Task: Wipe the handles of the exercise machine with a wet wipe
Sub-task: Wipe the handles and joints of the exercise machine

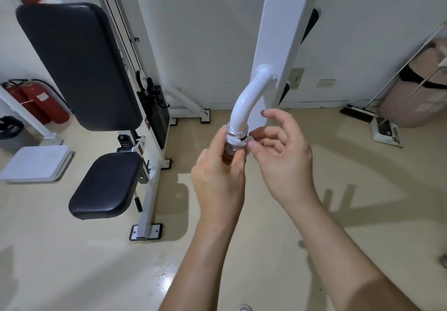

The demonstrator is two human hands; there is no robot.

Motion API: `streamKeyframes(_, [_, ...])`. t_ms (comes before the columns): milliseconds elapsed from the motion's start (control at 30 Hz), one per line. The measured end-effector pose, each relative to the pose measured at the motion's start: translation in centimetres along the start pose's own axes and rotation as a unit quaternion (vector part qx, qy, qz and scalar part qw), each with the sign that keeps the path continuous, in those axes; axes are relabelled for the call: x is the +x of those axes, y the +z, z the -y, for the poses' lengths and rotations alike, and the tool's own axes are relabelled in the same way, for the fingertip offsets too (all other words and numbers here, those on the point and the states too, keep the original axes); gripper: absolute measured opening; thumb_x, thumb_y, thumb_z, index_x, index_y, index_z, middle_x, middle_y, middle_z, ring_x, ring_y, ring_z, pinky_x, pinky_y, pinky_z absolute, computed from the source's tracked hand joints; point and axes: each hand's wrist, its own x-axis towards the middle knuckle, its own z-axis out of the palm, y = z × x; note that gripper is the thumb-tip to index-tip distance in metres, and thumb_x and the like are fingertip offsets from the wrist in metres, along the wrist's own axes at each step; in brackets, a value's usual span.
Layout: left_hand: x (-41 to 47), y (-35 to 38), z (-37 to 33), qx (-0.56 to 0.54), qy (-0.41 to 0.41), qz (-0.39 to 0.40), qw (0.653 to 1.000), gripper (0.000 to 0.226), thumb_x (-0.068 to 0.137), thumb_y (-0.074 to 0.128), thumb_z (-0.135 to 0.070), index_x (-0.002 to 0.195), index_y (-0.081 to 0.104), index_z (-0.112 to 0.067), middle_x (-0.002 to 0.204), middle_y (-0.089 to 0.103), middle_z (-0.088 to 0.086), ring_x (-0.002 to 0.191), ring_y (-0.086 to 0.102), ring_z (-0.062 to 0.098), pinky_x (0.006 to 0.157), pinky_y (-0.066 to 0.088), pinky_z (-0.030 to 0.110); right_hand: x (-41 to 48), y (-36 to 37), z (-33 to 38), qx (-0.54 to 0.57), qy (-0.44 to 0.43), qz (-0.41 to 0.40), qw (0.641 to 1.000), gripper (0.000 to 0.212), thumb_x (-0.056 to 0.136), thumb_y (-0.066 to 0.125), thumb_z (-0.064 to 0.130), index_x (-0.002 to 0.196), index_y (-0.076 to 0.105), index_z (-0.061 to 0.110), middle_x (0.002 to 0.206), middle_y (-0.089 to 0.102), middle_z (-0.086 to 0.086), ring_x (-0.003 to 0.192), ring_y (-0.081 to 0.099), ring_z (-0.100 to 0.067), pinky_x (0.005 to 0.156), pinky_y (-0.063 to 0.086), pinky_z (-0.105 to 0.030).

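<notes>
1. Head view: I count two bare hands at one curved white metal handle bar point(244, 102), which juts from a white upright post point(285, 44).
2. Left hand point(219, 177) fingers curled around the dark grip below the chrome collar.
3. Right hand point(281, 148) thumb and forefinger pinching one small white wet wipe point(238, 140) against that grip; other fingers spread.
4. One black padded seat point(106, 185), one black backrest point(77, 66), well apart at left.

A white wet wipe point(238, 140) wraps the dark handle point(229, 151) — just below its white curved tube point(249, 98).
</notes>
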Motion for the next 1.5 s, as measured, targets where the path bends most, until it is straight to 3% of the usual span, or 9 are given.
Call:
streamKeyframes(200, [0.9,-0.5,0.3,-0.050,-0.036,0.133,0.989,0.013,0.086,0.067,-0.020,0.090,0.067,-0.031,0.056,0.052,-0.011,0.052,0.039,0.006,0.050,0.034,0.017,-0.6,-0.2,-0.7,0.030,0.010,-0.044,0.998,0.036,0.080,0.065,-0.007,0.087,0.058,0.027,0.079,0.064,0.006,0.072,0.065,-0.010,0.075,0.053,-0.023])
streamKeyframes(533, [2.3,-1.8,0.5,-0.118,-0.059,0.271,0.954,0.018,0.085,0.066,-0.017,0.098,0.071,-0.029,0.089,0.074,0.006,0.081,0.064,0.014,0.082,0.053,0.041,-1.3,-1.2,-0.6,-0.034,0.035,-0.039,0.998,0.035,0.084,0.063,0.001,0.075,0.069,0.034,0.072,0.073,0.012,0.071,0.069,-0.010,0.072,0.057,-0.027])
streamKeyframes(733, [-1.5,0.3,0.5,0.010,-0.008,0.088,0.996,0.018,0.080,0.064,-0.013,0.093,0.064,-0.027,0.062,0.058,-0.008,0.058,0.049,0.012,0.059,0.047,0.031,-3.2,-0.1,-2.0,-0.061,0.021,-0.067,0.996,0.012,0.084,0.064,0.010,0.082,0.071,0.019,0.077,0.073,-0.004,0.072,0.067,-0.025,0.068,0.056,-0.035])
streamKeyframes(900, [-0.5,-0.5,0.8,-0.035,-0.037,0.143,0.988,0.013,0.083,0.063,-0.008,0.080,0.064,-0.021,0.056,0.059,0.004,0.047,0.047,0.008,0.048,0.039,0.016,-3.3,0.3,-1.9,0.025,0.077,-0.083,0.993,0.024,0.081,0.073,0.007,0.072,0.072,0.029,0.073,0.074,0.012,0.073,0.071,-0.010,0.067,0.053,-0.019])
streamKeyframes(1033, [-0.7,-0.2,0.4,-0.092,-0.011,0.129,0.987,0.016,0.087,0.060,-0.008,0.091,0.066,-0.023,0.064,0.060,0.011,0.058,0.052,0.027,0.053,0.045,0.029,-2.9,0.3,-1.5,0.123,0.105,-0.093,0.982,0.022,0.080,0.074,0.004,0.070,0.072,0.024,0.078,0.076,0.008,0.078,0.072,-0.010,0.068,0.051,-0.016])
streamKeyframes(1200, [2.2,-1.6,3.0,-0.064,-0.024,0.313,0.947,0.018,0.090,0.060,-0.025,0.106,0.068,-0.027,0.091,0.073,0.001,0.086,0.065,0.027,0.078,0.054,0.047,-2.7,0.2,-2.0,0.055,0.102,-0.079,0.990,0.012,0.078,0.074,0.005,0.071,0.070,0.014,0.082,0.075,0.007,0.080,0.070,-0.010,0.073,0.054,-0.024])
streamKeyframes(1367, [5.1,-2.5,2.7,-0.138,-0.092,0.464,0.870,0.025,0.086,0.066,-0.011,0.111,0.067,-0.012,0.097,0.072,0.006,0.086,0.062,0.015,0.073,0.053,0.027,-2.5,-0.2,-2.6,0.021,0.106,-0.051,0.993,0.017,0.077,0.075,0.006,0.066,0.066,0.015,0.080,0.074,0.006,0.081,0.071,-0.012,0.078,0.056,-0.034])
streamKeyframes(1433, [4.6,-2.1,3.3,-0.095,-0.063,0.424,0.898,0.022,0.083,0.068,-0.019,0.105,0.069,-0.019,0.096,0.071,0.012,0.084,0.059,0.020,0.078,0.052,0.044,-2.7,-0.1,-3.3,0.037,0.129,-0.060,0.989,0.017,0.078,0.073,0.004,0.067,0.066,0.014,0.078,0.074,0.002,0.079,0.071,-0.021,0.078,0.057,-0.042])
streamKeyframes(1500, [2.2,-1.4,3.7,-0.062,-0.040,0.330,0.941,0.014,0.085,0.067,-0.019,0.099,0.067,-0.021,0.082,0.070,0.004,0.072,0.057,0.014,0.066,0.048,0.033,-2.9,0.1,-4.0,0.084,0.183,-0.070,0.977,0.017,0.080,0.070,-0.002,0.069,0.068,0.012,0.075,0.074,-0.002,0.074,0.072,-0.024,0.078,0.058,-0.043])
